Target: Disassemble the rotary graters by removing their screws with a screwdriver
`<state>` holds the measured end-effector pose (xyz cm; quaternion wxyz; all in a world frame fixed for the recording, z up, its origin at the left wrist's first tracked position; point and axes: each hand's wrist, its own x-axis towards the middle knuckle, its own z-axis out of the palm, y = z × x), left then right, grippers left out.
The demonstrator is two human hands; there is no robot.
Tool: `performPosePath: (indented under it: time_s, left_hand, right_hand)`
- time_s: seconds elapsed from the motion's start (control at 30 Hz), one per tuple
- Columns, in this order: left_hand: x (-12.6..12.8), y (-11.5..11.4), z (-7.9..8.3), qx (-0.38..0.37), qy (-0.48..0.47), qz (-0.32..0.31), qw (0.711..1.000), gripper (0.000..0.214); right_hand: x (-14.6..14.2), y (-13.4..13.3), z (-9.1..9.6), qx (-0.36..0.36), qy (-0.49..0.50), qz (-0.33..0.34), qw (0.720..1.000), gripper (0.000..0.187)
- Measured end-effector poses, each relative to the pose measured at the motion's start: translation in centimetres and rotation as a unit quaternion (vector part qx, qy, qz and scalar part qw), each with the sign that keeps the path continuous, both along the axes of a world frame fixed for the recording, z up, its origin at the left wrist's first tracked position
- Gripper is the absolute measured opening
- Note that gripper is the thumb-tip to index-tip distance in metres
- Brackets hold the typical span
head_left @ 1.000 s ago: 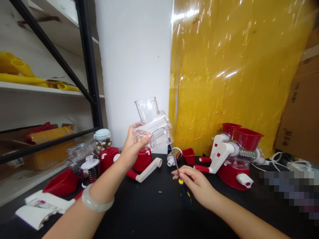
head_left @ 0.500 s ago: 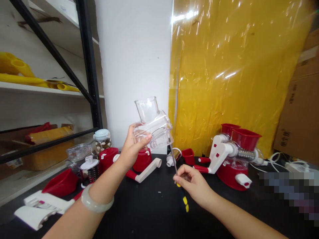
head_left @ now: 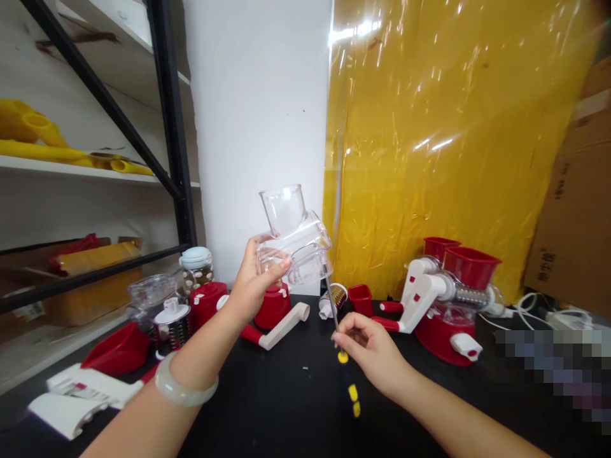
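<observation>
My left hand (head_left: 260, 273) is closed round a clear plastic grater housing (head_left: 298, 245), held above the table with its feed chute pointing up. In my right hand (head_left: 365, 343), the thumb and fingers pinch the metal shaft of a screwdriver (head_left: 352, 388). Its black and yellow handle hangs down below the fingers. The shaft's upper end reaches the lower right edge of the clear housing; whether the tip touches it I cannot tell. Behind the housing stands a red base (head_left: 272, 306), with a white crank handle (head_left: 286, 326) in front of it.
On the right stand assembled rotary graters (head_left: 453, 305) with red hoppers. A drum grater (head_left: 333, 300) and a small red hopper (head_left: 360, 299) lie at mid-table. To the left are a red hopper (head_left: 117, 350), white parts (head_left: 67, 407), a lidded jar (head_left: 196, 270) and a shelf rack (head_left: 172, 127).
The screwdriver handle has swung slightly down, and my right fingers now sit on the shaft with more of the handle showing below them. The clear housing has barely moved.
</observation>
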<state>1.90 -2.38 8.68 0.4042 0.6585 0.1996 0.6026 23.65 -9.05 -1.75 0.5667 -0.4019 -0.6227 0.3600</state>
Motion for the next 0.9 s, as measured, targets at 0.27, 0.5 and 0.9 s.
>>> performPosePath:
  time_s: [0.27,0.5,0.9]
  left_hand:
    - [-0.14,0.26,-0.11,0.011,0.005,0.005,1.000,0.065]
    - [-0.21,0.39,-0.11,0.012,0.003,-0.004,1.000,0.065]
    - [-0.35,0.35,-0.13,0.013,0.006,0.000,1.000,0.063]
  right_hand:
    - [0.26,0.08,-0.30,-0.013,0.007,0.039,0.999,0.049]
    - [0.11,-0.15,0.08,0.032,-0.029,0.018,0.999,0.039]
    - [-0.02,-0.41,-0.03,0.031,-0.032,0.047,0.998,0.040]
